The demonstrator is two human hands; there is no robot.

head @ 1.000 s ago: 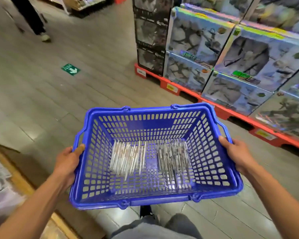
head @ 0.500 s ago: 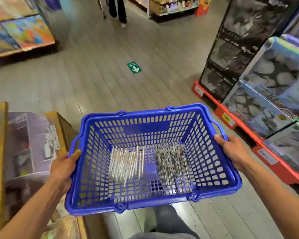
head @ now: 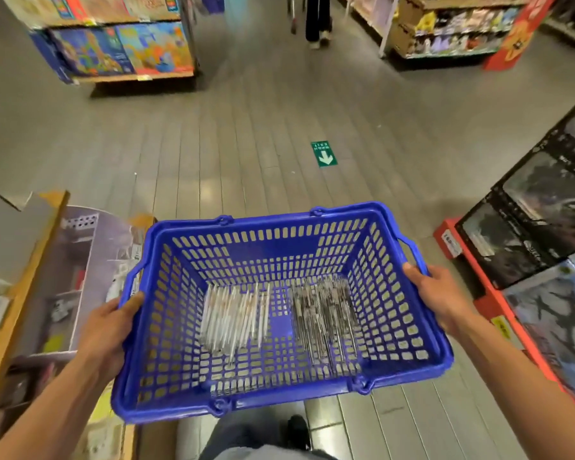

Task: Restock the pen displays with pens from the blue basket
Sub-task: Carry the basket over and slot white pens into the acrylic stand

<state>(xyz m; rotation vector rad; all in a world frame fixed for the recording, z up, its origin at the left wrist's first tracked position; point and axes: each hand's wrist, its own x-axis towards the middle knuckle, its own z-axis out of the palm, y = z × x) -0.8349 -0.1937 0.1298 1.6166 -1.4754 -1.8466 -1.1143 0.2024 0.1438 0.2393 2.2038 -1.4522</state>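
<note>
Between the two hands, held out in front at about waist height: blue basket (head: pixel 281 403), carried level. Left hand (head: pixel 108 330) curled over the left rim, thumb hooked inside the wall. Right hand (head: pixel 440 298) wrapped round the right rim just below the side handle, thumb on top. Neither hand free.

On the basket floor, midway between the hands: two loose batches of pens, well apart from each other. Pale-barrelled pens (head: pixel 234 318) nearer the left hand; darker, silvery pens (head: pixel 326 313) nearer the right hand. Type and count not resolvable through motion blur.

Step in hand, as judged: transport. Basket in carriage down the aisle floor (head: pixel 246 134); no pen display identifiable in view, only boxed toy stock on either side.

Next move calls for: locating the pen display, resting the basket or shifting its weight to one hand, then freeing the other to pinch out pens batch by batch. Risk: tilting mixes the two batches.
</note>
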